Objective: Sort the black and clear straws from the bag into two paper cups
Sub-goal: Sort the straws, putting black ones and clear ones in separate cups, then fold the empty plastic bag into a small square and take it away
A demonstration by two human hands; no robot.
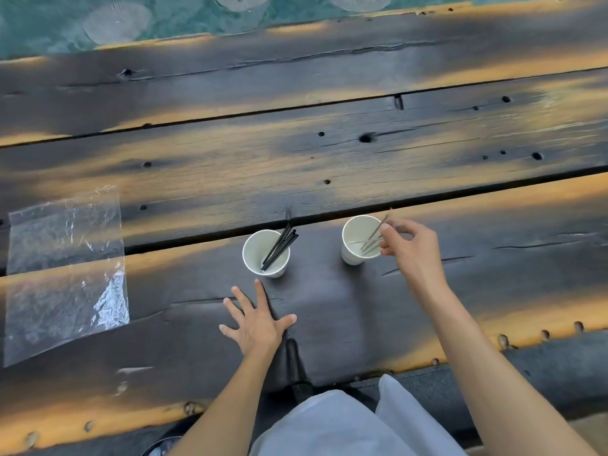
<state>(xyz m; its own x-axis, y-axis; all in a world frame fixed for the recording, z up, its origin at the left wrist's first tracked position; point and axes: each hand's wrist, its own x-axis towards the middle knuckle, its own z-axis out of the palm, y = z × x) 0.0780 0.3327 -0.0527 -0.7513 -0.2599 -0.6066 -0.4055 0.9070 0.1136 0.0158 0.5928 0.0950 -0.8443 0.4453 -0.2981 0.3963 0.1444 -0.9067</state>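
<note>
Sorting looks nearly done. Black straws [279,246] stand leaning in the left paper cup [266,255]; clear straws [371,243] sit in the right paper cup [360,240]. The plastic bag [65,271] lies flat at far left on the table [329,153], looks empty, no loose straws visible. Right hand [411,245] pinches a clear straw at the right cup's rim, probably the last one going in. Left hand [258,319] lies open, fingers spread flat on the table, just near side of the left cup, holding nothing. Cups: white paper, tapered, rolled rims. Bag: thin, crinkly, glossy film. Straws: thin, stiff, straight. Table: dark weathered planks, cracks, knot holes.
</note>
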